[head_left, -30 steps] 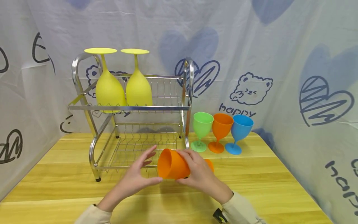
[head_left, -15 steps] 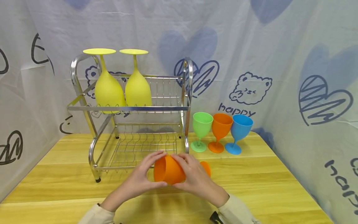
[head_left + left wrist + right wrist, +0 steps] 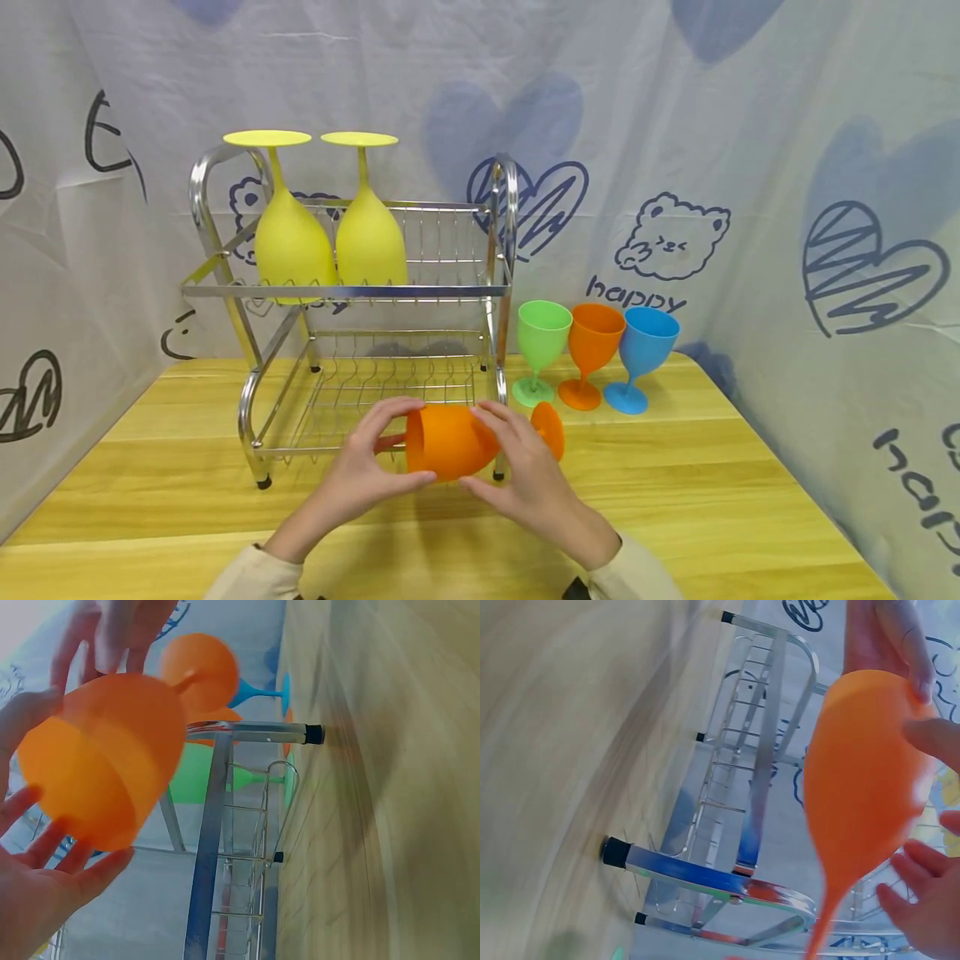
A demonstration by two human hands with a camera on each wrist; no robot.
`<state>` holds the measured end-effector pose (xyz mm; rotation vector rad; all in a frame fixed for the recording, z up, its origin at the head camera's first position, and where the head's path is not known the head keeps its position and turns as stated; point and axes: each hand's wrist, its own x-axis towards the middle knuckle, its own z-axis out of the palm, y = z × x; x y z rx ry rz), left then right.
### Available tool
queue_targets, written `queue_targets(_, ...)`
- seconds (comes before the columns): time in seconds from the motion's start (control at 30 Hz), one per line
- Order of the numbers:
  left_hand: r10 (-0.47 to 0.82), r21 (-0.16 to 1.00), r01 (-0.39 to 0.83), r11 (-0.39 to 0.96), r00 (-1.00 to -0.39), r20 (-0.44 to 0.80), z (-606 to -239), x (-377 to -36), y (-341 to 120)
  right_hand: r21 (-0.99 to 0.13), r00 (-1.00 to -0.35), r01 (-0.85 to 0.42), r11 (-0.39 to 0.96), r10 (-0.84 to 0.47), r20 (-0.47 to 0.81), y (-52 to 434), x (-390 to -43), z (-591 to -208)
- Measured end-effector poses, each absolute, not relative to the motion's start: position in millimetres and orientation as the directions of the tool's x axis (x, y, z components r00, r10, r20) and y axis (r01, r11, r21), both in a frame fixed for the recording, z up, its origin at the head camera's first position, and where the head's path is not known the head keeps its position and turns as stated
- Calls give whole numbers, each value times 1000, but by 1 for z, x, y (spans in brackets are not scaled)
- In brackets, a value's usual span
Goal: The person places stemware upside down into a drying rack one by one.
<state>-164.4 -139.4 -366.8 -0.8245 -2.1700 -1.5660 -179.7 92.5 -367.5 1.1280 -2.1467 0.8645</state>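
An orange goblet lies sideways in the air between both hands, its mouth to the left and its round foot to the right. My left hand holds it at the rim, fingers above and thumb below. Around the stem end of the bowl, my right hand grips with fingers and thumb. In the left wrist view the left fingertips touch the bowl near its mouth. The right wrist view has the bowl and stem of the goblet between right thumb and fingers.
A two-tier metal dish rack stands behind the hands. Two yellow goblets stand upside down on its upper tier. To its right, a green goblet, another orange goblet and a blue goblet stand upright on the wooden table.
My left hand has moved from beside the goblet onto its rim. The goblet has shifted slightly left, dipped and risen again, and turned so more of its foot shows.
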Motion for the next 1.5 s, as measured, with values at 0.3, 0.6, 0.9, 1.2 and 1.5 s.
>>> queue_targets(0.3, 61, 869, 486, -96, -868, 493, -357, -161, -143, -275, -333, -931, 242, -252, 908, 100, -179, -362)
queue_targets(0.6, 88, 781, 454, -429, -839, 537, -351, -156, -134, -691, -672, -723, -26, -205, 711, 100, -179, -354)
queue_targets(0.9, 192, 773, 387, -502, -822, 536, -349, -152, -124, -818, -742, -420, -393, -371, 559, 99, -176, -341)
queue_targets(1.2, 303, 794, 360, -491, -783, 543, -348, -153, -124, -791, -743, -490, -367, -299, 599, 99, -173, -336)
queue_targets(1.5, 289, 783, 569, -249, -728, 621, -347, -145, -162, -666, -630, -719, -200, -219, 745, 112, -179, -300)
